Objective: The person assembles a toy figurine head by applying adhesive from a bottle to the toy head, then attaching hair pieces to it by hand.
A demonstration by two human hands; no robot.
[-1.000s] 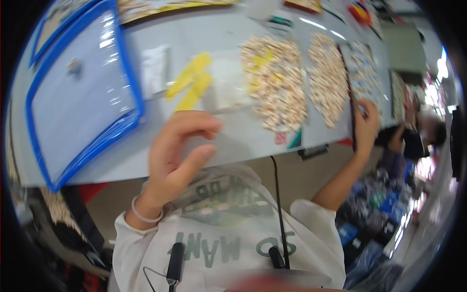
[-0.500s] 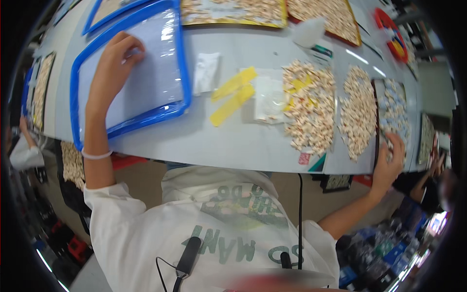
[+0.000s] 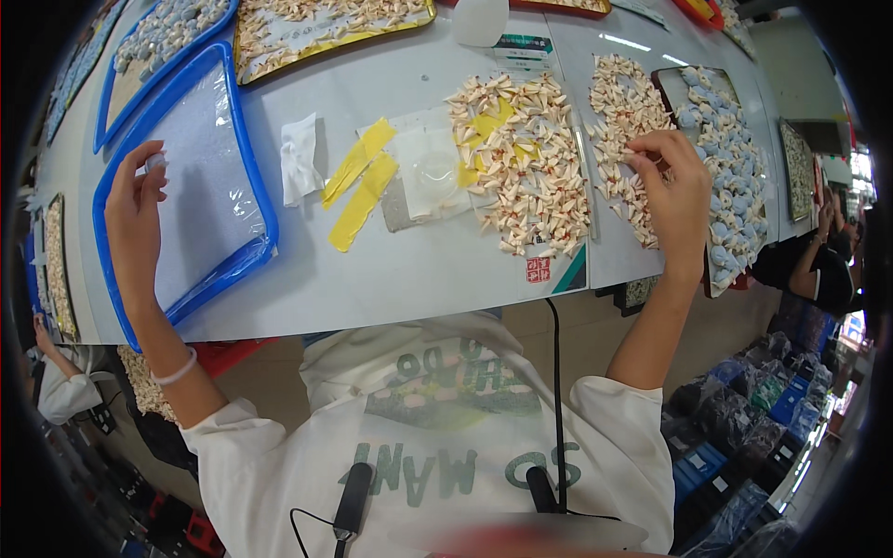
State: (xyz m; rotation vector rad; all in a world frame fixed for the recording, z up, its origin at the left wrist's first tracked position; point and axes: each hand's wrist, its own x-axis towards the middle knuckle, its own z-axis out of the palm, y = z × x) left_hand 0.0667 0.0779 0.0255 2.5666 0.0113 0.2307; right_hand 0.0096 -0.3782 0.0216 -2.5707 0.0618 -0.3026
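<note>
My left hand (image 3: 136,209) is over the left side of the blue-rimmed tray (image 3: 249,158), with a small blue-and-white round piece (image 3: 155,162) between thumb and fingers. My right hand (image 3: 672,181) reaches down at the right, its fingertips pinched at a narrow heap of small cream cone-shaped pieces (image 3: 621,98). Whatever lies between those fingertips is too small or hidden to make out. Just right of that hand stands a dark-edged tray full of blue-and-white round pieces (image 3: 730,200).
Another heap of cream cones (image 3: 544,200) lies mid-table beside a clear plastic packet (image 3: 433,172). Yellow tape strips (image 3: 363,195) and a crumpled white tissue (image 3: 299,158) are left of it. Along the back stand a yellow-edged tray (image 3: 321,58) and a white cup-like object (image 3: 479,20).
My right hand has moved left from the tray of round pieces to the cone heap. My left hand has drawn back toward the tray's left rim. The whole view has shifted.
</note>
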